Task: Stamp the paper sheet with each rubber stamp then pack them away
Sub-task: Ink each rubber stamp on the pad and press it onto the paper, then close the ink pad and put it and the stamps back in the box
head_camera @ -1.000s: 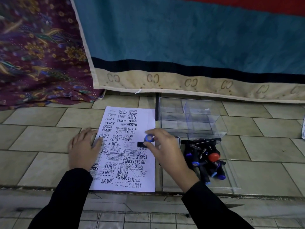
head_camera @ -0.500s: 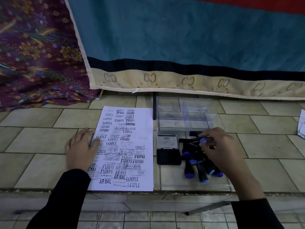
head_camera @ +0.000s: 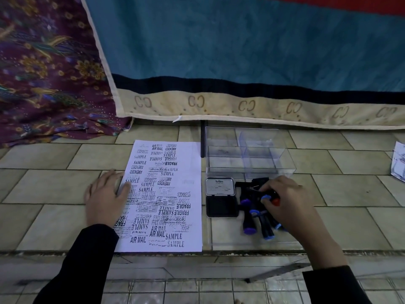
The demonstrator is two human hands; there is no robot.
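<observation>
While the left hand [head_camera: 105,200] lies spread on the paper sheet [head_camera: 190,163] edge, the right hand [head_camera: 287,200] pinches a blue-capped stamp [head_camera: 265,197].

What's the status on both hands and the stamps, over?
Left hand flat on paper sheet. Right hand pinches blue-capped stamp at the stamp pile. Ink pad open beside it, nothing blocking.
</observation>
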